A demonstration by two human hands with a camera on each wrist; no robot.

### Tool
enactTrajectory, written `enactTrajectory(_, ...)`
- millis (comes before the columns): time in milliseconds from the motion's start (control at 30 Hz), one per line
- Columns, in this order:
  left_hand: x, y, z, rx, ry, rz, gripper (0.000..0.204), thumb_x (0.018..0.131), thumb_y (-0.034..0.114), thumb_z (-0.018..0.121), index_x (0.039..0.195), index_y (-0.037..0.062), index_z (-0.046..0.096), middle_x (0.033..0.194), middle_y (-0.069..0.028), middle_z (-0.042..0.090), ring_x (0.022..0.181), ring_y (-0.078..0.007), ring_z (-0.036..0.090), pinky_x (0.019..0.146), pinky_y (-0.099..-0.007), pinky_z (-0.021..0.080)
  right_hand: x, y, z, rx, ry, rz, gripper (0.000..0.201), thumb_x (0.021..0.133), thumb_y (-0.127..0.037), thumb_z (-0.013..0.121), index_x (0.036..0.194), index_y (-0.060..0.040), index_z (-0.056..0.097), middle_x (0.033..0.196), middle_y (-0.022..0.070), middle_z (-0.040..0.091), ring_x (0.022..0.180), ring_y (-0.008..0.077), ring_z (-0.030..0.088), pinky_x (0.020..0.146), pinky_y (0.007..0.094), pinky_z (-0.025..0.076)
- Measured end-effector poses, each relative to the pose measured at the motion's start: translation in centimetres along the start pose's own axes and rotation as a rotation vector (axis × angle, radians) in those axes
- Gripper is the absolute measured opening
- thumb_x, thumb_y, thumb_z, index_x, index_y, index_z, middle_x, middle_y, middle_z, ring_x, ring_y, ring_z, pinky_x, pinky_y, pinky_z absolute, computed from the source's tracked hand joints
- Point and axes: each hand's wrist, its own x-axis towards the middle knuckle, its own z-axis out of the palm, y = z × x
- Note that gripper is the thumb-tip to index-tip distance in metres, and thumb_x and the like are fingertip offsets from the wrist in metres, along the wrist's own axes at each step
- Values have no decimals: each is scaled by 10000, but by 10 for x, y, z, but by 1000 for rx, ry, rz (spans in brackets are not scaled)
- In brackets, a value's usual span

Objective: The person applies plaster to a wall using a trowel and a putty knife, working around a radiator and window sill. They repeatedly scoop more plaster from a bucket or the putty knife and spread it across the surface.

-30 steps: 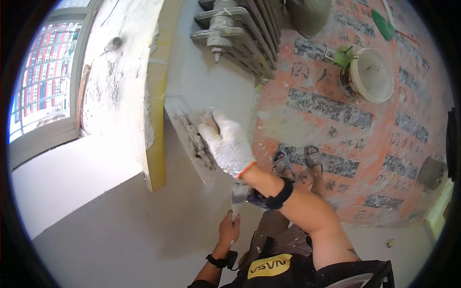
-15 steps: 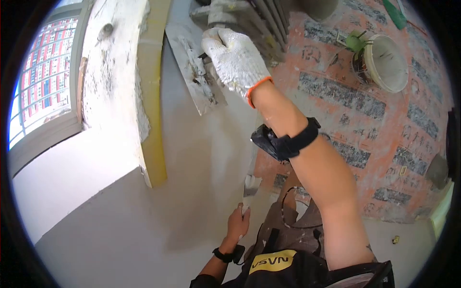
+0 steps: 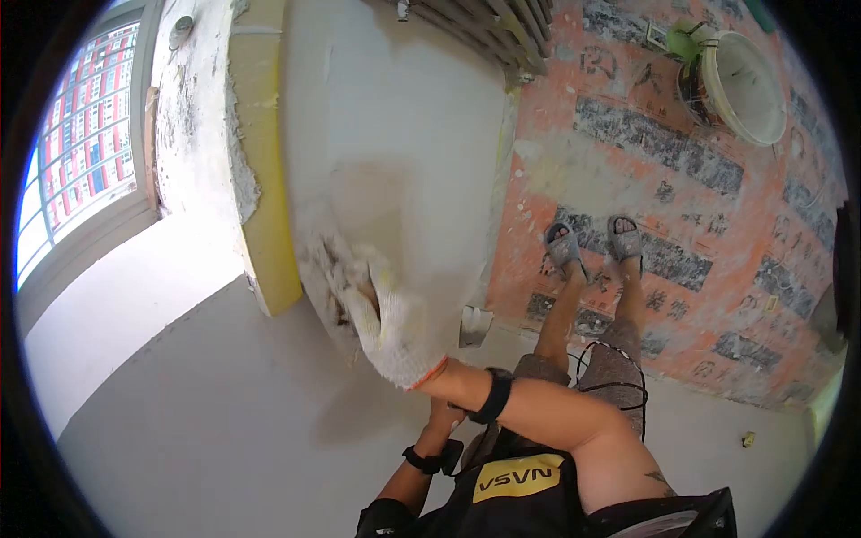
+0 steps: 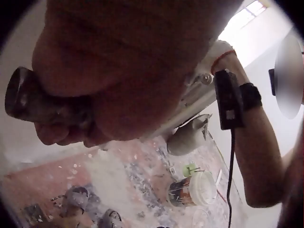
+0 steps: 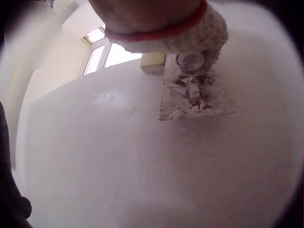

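My right hand (image 3: pixel 399 327), in a white knit glove with an orange cuff, grips a plaster-caked finishing trowel (image 3: pixel 327 282). Its long metal plate lies along the pale plastered wall, close to the yellow edge strip. In the right wrist view, the trowel (image 5: pixel 197 102) shows crusted plaster around its handle mount. My bare left hand (image 3: pixel 444 417) sits lower, partly hidden behind the right forearm. It holds a putty knife, whose wide blade (image 3: pixel 475 326) sticks out past that forearm. From the left wrist, fingers (image 4: pixel 47 135) curl round the dark round handle (image 4: pixel 52 102).
A ribbed radiator (image 3: pixel 489 31) stands by the wall at the top. The orange printed floor covering (image 3: pixel 619 152) bears a white bucket (image 3: pixel 749 90) and my slippered feet (image 3: pixel 625 238). A yellow edge strip (image 3: pixel 265 179) borders the window recess, with a barred window (image 3: pixel 90 134) beyond.
The right hand and trowel first swept up the wall toward the radiator, then came back down toward my body. The left hand stays low with the putty knife. The head view has shifted slightly.
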Motion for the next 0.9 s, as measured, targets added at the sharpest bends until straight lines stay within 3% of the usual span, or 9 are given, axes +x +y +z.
enactTrajectory(200, 19, 43, -9, 447, -160, -115, 529, 965, 322, 647, 1351, -33, 581, 1307, -254, 637, 1268, -385, 571, 1084, -474, 412, -34, 23, -14, 127, -88, -15, 478, 996, -228, 590, 1388, 20, 472, 938, 259, 690, 780, 449, 672, 661, 490, 534)
enactTrajectory(233, 16, 29, -5, 447, -155, -98, 529, 965, 322, 647, 1351, -33, 581, 1307, -254, 637, 1268, -385, 571, 1084, -474, 412, -27, 16, -28, 122, -80, -30, 478, 996, -228, 590, 1388, 20, 472, 938, 259, 690, 780, 449, 672, 661, 490, 534)
enactTrajectory(267, 9, 7, 2, 368, -210, -88, 502, 963, 322, 626, 1334, -12, 580, 1155, -260, 668, 1102, -425, 621, 966, -492, 467, -16, 9, -45, 39, -58, 17, 394, 1007, -223, 588, 1316, 15, 532, 893, 249, 680, 764, 405, 676, 675, 441, 530)
enactTrajectory(300, 11, -6, 8, 288, -265, -75, 475, 962, 323, 605, 1317, 9, 578, 1003, -266, 699, 936, -466, 670, 848, -509, 521, -1, 4, -56, -45, -36, 63, 321, 1018, -219, 586, 1244, 9, 591, 849, 239, 670, 748, 360, 679, 689, 392, 526)
enactTrajectory(333, 26, 13, 7, 285, -244, -50, 475, 962, 323, 605, 1317, 9, 578, 1003, -266, 699, 936, -466, 670, 848, -509, 521, 24, 2, -62, -65, 33, 0, 311, 1022, -232, 581, 1204, 19, 609, 843, 236, 671, 722, 337, 664, 675, 380, 516)
enactTrajectory(400, 48, 80, -8, 137, -197, -533, 514, 993, 342, 575, 1334, -40, 540, 995, -298, 693, 941, -472, 675, 833, -509, 526, 84, -18, -74, 8, 107, -87, 329, 1023, -258, 582, 1160, 37, 627, 828, 220, 672, 684, 285, 633, 656, 363, 500)
enactTrajectory(600, 40, 71, -5, 81, -155, -475, 518, 1003, 337, 566, 1321, -71, 546, 1015, -329, 678, 937, -480, 672, 827, -514, 523, 213, -57, -84, -73, 372, -409, 365, 1007, -314, 588, 1094, 28, 680, 803, 125, 680, 692, 173, 604, 663, 349, 498)
enactTrajectory(833, 31, 59, -4, 93, -137, -500, 500, 1011, 318, 555, 1323, -72, 541, 1057, -342, 664, 967, -485, 661, 845, -511, 520, 199, -58, -86, 55, 33, -82, 326, 972, -274, 600, 1066, 31, 670, 727, 143, 640, 666, 240, 608, 649, 380, 506)
enactTrajectory(900, 34, 63, -4, 65, -144, -502, 484, 1011, 308, 559, 1313, -70, 543, 1066, -336, 664, 992, -486, 653, 859, -508, 515, 167, -43, -75, -155, 143, -373, 282, 963, -239, 620, 1048, 26, 663, 685, 207, 587, 576, 316, 567, 570, 405, 479)
